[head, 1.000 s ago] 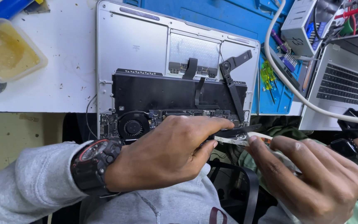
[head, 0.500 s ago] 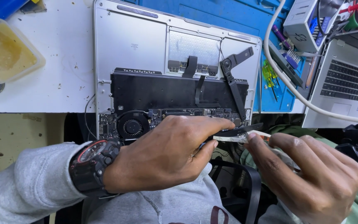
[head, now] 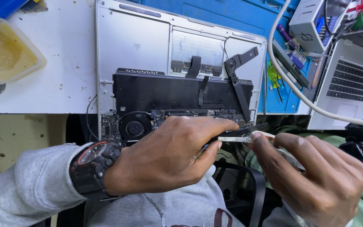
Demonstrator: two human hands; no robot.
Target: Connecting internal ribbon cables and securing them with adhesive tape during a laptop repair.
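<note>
We are pinching a thin pale strip (head: 236,138) between our left hand (head: 169,155) and right hand (head: 316,176), both closed on it by the fingertips. Its long axis is running left to right, level, along the near edge of the opened laptop (head: 148,46), just beside the fan (head: 134,127).

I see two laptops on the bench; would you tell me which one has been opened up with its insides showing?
The silver laptop under the left hand: its fan and black battery are exposed. The laptop on the right shows only its keyboard.
</note>
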